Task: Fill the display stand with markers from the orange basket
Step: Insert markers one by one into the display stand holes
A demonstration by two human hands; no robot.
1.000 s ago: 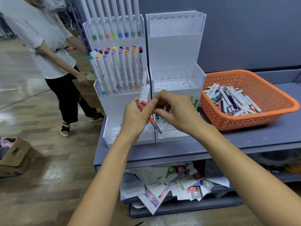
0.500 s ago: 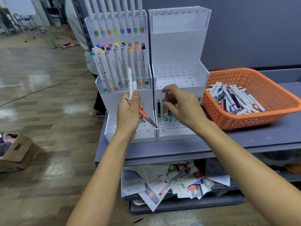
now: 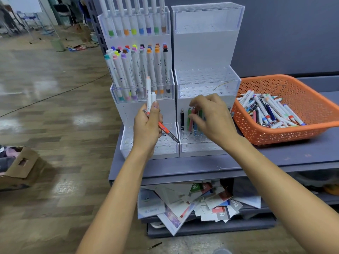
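The left hand [image 3: 146,125] fingers pinch a thin orange pen [image 3: 166,129] and white markers [image 3: 150,97]. The right hand [image 3: 212,118] fingers curl by the clear plastic stand [image 3: 205,52]. I cannot tell if they grip anything.

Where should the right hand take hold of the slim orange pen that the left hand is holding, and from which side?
Probably pinch the slim orange pen on its bare lower barrel, between the left hand and the dark tip. It slants down to the right, so that part juts toward the right hand, which could come from the right; the left grip covers the middle.
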